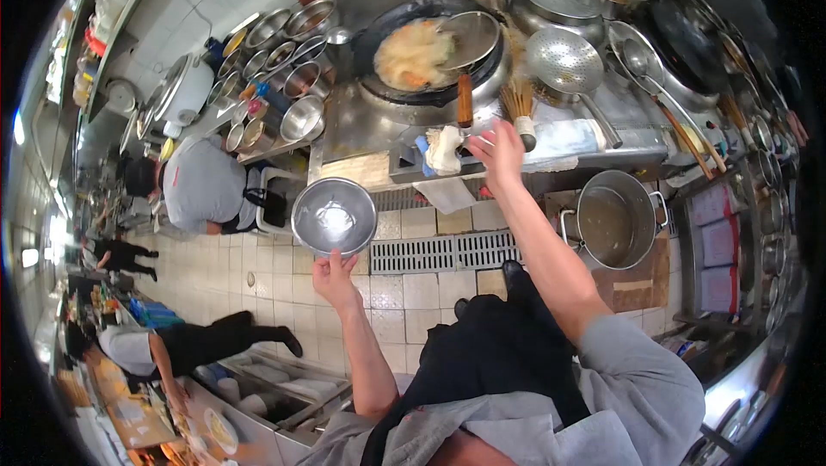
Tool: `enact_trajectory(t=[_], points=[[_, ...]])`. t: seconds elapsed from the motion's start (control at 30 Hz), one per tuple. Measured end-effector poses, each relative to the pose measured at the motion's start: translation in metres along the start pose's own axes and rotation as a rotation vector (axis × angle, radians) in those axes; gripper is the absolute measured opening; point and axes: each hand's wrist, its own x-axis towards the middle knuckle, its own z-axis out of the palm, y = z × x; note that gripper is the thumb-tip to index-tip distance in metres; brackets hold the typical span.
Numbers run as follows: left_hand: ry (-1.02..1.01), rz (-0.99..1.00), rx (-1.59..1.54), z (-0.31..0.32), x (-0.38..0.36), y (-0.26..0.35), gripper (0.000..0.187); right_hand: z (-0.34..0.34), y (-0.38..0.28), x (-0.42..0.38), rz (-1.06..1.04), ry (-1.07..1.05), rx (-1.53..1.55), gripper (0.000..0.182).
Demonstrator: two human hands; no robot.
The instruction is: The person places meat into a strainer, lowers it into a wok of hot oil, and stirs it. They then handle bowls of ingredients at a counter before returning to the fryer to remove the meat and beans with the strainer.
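Note:
A shiny metal bowl (334, 215) hangs over the tiled floor, its near rim pinched by my left hand (335, 275). No food shows inside it. My right hand (502, 154) is raised at the stove's front edge with its fingers apart, holding nothing. It is nearest to a bamboo brush (519, 104) and a crumpled white cloth (444, 151). Beyond it, a mesh strainer (469, 41) with a wooden handle (465, 101) rests in a wok (370, 44), where pale food (411, 55) bubbles in liquid.
Right of the wok are a perforated ladle (564, 60) and a lidded-looking metal pot (561, 1). A large pot (614, 219) of cloudy liquid stands low at the right. Metal bowls (303, 119) crowd the left counter. Several people are at the left, one (202, 182) near the counter.

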Motion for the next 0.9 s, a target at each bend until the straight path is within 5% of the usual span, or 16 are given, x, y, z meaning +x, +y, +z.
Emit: enact_trajectory(t=[0.1,0.23,0.33,0.37,0.4,0.43,0.47,0.67,0.83,0.9], points=[[0.029,-0.046,-0.033,-0.013,-0.003,0.000,0.014,-0.057,0.016,-0.022,-0.132,-0.019,-0.224,0.058],[0.109,-0.061,-0.016,-0.045,-0.014,-0.001,0.014,-0.161,0.059,-0.044,-0.063,-0.105,-0.540,0.056],[0.244,-0.108,-0.051,-0.074,-0.033,0.006,0.016,-0.271,0.102,-0.040,0.045,-0.197,-0.892,0.055],[0.310,-0.128,-0.064,-0.090,-0.041,0.002,0.015,-0.360,0.141,0.004,-0.115,-0.326,-1.064,0.049],[0.370,-0.145,-0.082,-0.111,-0.051,-0.003,0.015,-0.381,0.139,0.012,0.200,-0.321,-1.216,0.051],[0.465,-0.142,-0.085,-0.128,-0.065,-0.003,0.015,-0.299,0.099,-0.045,0.112,-0.370,-1.822,0.052],[0.544,-0.147,-0.089,-0.143,-0.080,-0.003,0.014,-0.329,0.104,-0.035,0.138,-0.443,-1.931,0.051],[1.072,-0.024,-0.265,-0.229,-0.173,-0.006,0.010,-0.375,0.130,0.027,0.111,-0.781,-2.078,0.046],[1.471,0.176,-0.284,-0.272,-0.262,0.015,0.012,-0.344,0.166,0.057,-0.010,-0.979,-2.115,0.043],[1.556,0.254,-0.292,-0.293,-0.291,0.017,0.014,-0.278,0.157,0.021,0.113,-0.971,-2.155,0.040]])
